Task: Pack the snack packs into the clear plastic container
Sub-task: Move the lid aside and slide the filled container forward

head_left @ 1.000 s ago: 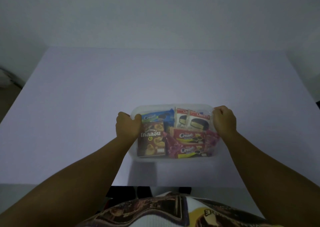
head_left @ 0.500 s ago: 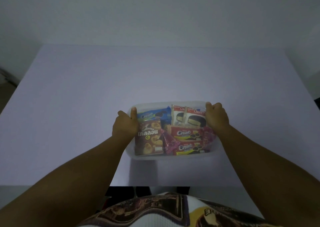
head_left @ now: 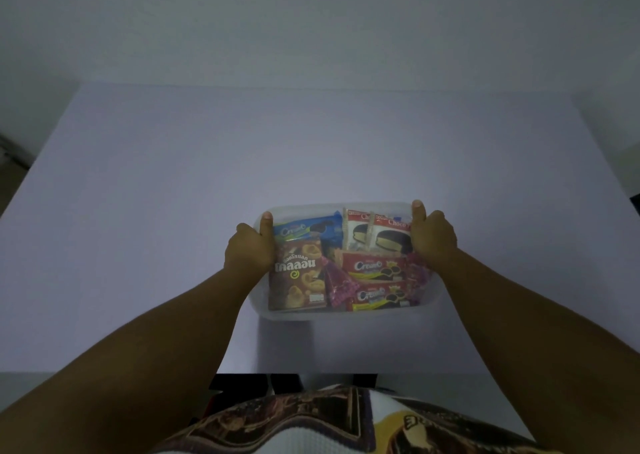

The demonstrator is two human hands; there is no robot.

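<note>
Near the bench's point(head_left: 173, 211) front edge, the clear plastic container point(head_left: 346, 315) is gripped by both hands, left point(head_left: 247, 254) and right point(head_left: 433, 240), thumbs over its rim; outer fingers are hidden. Snack packs point(head_left: 375, 268) inside partly overlap.

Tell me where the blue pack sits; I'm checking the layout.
Head view: the blue pack lies in the container's far-left corner, beside the left hand.

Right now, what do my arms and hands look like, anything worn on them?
Both forearms are bare, no sleeves in view. The left hand and right hand show no gloves, rings, or watch. A brown, yellow and white patterned garment covers the torso below.
</note>
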